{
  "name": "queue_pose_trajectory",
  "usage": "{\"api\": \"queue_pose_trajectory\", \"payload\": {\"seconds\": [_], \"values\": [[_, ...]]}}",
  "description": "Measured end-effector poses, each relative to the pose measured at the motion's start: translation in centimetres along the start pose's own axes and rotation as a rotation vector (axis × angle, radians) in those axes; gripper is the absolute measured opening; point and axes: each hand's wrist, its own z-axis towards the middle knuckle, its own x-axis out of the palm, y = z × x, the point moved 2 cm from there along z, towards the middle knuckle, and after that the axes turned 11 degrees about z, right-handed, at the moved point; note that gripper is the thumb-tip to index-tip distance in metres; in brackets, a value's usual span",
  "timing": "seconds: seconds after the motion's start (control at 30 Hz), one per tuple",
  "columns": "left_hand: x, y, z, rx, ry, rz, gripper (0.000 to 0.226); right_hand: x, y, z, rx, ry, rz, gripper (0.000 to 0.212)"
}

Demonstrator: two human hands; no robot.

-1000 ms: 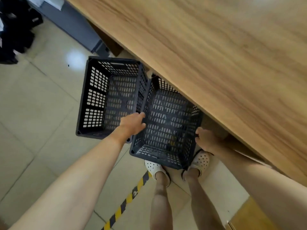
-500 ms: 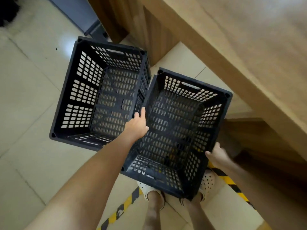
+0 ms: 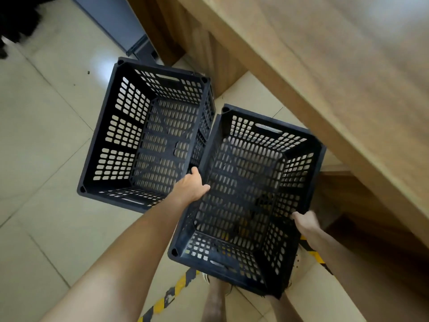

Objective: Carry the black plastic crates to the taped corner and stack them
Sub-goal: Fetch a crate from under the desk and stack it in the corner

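Note:
Two black perforated plastic crates sit side by side below me. The right crate (image 3: 246, 194) is raised and tilted, held by both hands. My left hand (image 3: 191, 188) grips its left rim, thumb inside the wall. My right hand (image 3: 305, 223) grips its right rim. The left crate (image 3: 139, 140) stands on the tiled floor, its right wall touching the held crate. Yellow-and-black floor tape (image 3: 169, 296) runs under the held crate and reappears at the right (image 3: 316, 256). Both crates hold nothing.
A long wooden table (image 3: 325, 66) overhangs the right side, with its wooden leg panel (image 3: 192, 38) behind the crates. A grey cabinet (image 3: 120, 22) stands at the back. Pale floor tiles (image 3: 41, 135) spread to the left. My legs and shoes show under the held crate.
The held crate has come out from under the table edge and risen toward me. My view has dropped lower and closer. Both hands keep their grip on its rims.

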Motion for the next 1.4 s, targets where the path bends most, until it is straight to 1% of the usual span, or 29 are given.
{"api": "queue_pose_trajectory", "payload": {"seconds": [0.07, 0.17, 0.27, 0.4, 0.5, 0.63, 0.7, 0.77, 0.83, 0.97, 1.07, 1.13, 1.2, 1.23, 1.3, 1.33, 1.37, 1.4], "values": [[-0.1, 0.1, -1.3, -0.007, -0.016, -0.001, 0.062, -0.4, -0.5, -0.6, 0.008, 0.009, -0.003, 0.051], [0.1, 0.4, -3.6, -0.034, -0.023, -0.002, 0.064, -1.0, -1.4, -1.7, 0.005, 0.022, -0.046, 0.052], [0.9, 0.7, -6.3, -0.056, -0.024, 0.006, 0.066, -1.8, -2.8, -3.6, -0.044, 0.019, -0.111, 0.053], [2.0, 0.9, -11.1, -0.116, -0.019, -0.012, 0.064, -3.1, -4.8, -6.3, -0.032, 0.021, -0.191, 0.058], [2.9, 1.4, -14.8, -0.160, -0.019, -0.045, 0.066, -3.9, -6.1, -8.1, -0.065, 0.051, -0.226, 0.061], [4.1, 2.1, -19.2, -0.197, -0.032, -0.091, 0.062, -4.4, -8.9, -5.7, -0.089, 0.063, -0.280, 0.069], [5.0, 2.6, -21.4, -0.215, -0.028, -0.118, 0.064, -4.7, -9.3, -6.6, -0.108, 0.078, -0.304, 0.066], [6.1, 3.0, -23.2, -0.232, -0.023, -0.145, 0.062, -5.2, -9.0, -9.7, -0.114, 0.078, -0.293, 0.060], [7.3, 3.4, -24.9, -0.235, -0.021, -0.173, 0.061, -5.6, -9.5, -11.8, -0.108, 0.062, -0.317, 0.059], [10.3, 4.2, -27.9, -0.240, -0.025, -0.244, 0.058, -5.7, -12.1, -12.5, -0.136, 0.081, -0.340, 0.061], [12.5, 5.0, -29.9, -0.264, -0.025, -0.258, 0.060, -5.3, -14.1, -13.2, -0.093, 0.103, -0.313, 0.066], [14.0, 5.5, -31.2, -0.277, -0.020, -0.258, 0.062, -5.3, -15.0, -15.2, -0.071, 0.105, -0.297, 0.063], [16.4, 6.4, -32.8, -0.288, -0.011, -0.274, 0.060, -4.6, -17.3, -16.0, -0.101, 0.138, -0.310, 0.058], [17.7, 7.0, -33.6, -0.294, -0.005, -0.285, 0.059, -4.1, -18.9, -14.8, -0.116, 0.159, -0.325, 0.065], [20.3, 8.2, -35.2, -0.311, 0.005, -0.300, 0.059, -2.7, -24.2, -7.1, -0.143, 0.183, -0.331, 0.102], [21.5, 8.8, -36.2, -0.323, 0.008, -0.303, 0.059, -2.3, -26.0, -5.8, -0.122, 0.198, -0.343, 0.109], [22.8, 9.5, -37.2, -0.338, 0.014, -0.307, 0.059, -1.9, -27.2, -5.7, -0.106, 0.217, -0.338, 0.106], [24.1, 10.2, -38.2, -0.354, 0.020, -0.312, 0.060, -1.4, -27.9, -7.4, -0.113, 0.214, -0.360, 0.095]]}}
